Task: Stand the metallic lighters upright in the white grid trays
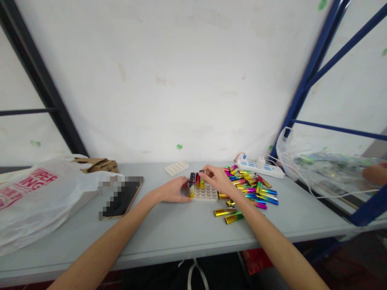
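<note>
A white tray with rows of slots (206,195) lies on the table, and several lighters (192,189) with black tops stand upright along its left side. My left hand (173,190) is curved round the tray's left end, thumb at the near corner and fingers behind the standing lighters. Over the tray, my right hand (218,179) pinches the top of a yellow lighter (202,183), which is upright at the slots beside a red one. Whether that lighter is fully seated cannot be seen. To the right lies a pile of shiny, multicoloured lighters (248,189).
Another white slotted tray (176,168) lies near the wall. A phone (122,199) and a white plastic bag (45,193) are on the left, with cardboard (98,165) behind. A power strip (261,168) with cables sits back right, near a blue metal frame (302,92).
</note>
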{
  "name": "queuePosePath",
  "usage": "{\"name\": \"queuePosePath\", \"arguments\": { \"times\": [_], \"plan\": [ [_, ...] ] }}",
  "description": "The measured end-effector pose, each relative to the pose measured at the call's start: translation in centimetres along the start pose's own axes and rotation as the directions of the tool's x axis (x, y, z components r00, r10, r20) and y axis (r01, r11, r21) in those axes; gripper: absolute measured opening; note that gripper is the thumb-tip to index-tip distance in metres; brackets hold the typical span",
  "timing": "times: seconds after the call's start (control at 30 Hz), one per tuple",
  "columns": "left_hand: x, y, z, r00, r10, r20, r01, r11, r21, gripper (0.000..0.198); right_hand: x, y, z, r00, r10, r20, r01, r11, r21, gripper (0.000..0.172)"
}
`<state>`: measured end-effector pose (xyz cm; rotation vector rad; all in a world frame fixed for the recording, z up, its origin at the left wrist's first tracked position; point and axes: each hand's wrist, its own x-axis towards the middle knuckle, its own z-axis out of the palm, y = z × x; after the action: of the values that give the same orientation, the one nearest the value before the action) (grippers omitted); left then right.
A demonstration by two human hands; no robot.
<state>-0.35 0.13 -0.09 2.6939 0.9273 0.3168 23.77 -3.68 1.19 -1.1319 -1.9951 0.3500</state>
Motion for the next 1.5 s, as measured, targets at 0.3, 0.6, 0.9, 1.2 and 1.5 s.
{"name": "queuePosePath", "arguments": {
  "times": [0.3,0.6,0.9,1.2,1.5],
  "plan": [
    [-0.2,0.6,-0.1,0.999,0.012,-0.038,-0.012,1.000,-0.012,0.047,-0.1,0.9,0.3,0.982,-0.070,0.174,0.089,0.990,-0.107,0.025],
    [-0.1,0.4,-0.1,1.000,-0.016,-0.023,0.015,0.999,-0.052,0.047,0.6,2.4,-1.0,0.998,0.025,0.053,-0.005,0.938,-0.345,0.045],
    [0.0,0.5,-0.1,1.000,-0.017,-0.017,0.016,1.000,-0.017,0.048,-0.1,7.7,-3.0,0.985,0.031,0.167,0.046,0.898,-0.437,0.029],
    [-0.1,0.5,0.0,0.999,-0.022,-0.025,0.022,1.000,-0.012,0.051,0.0,6.5,-2.1,0.963,0.147,0.224,-0.007,0.850,-0.526,0.018],
    [0.0,0.4,-0.1,0.999,-0.047,0.003,0.047,0.998,-0.037,0.051,0.4,5.5,-1.9,0.986,0.085,-0.144,-0.108,0.982,-0.154,0.025]
  ]
}}
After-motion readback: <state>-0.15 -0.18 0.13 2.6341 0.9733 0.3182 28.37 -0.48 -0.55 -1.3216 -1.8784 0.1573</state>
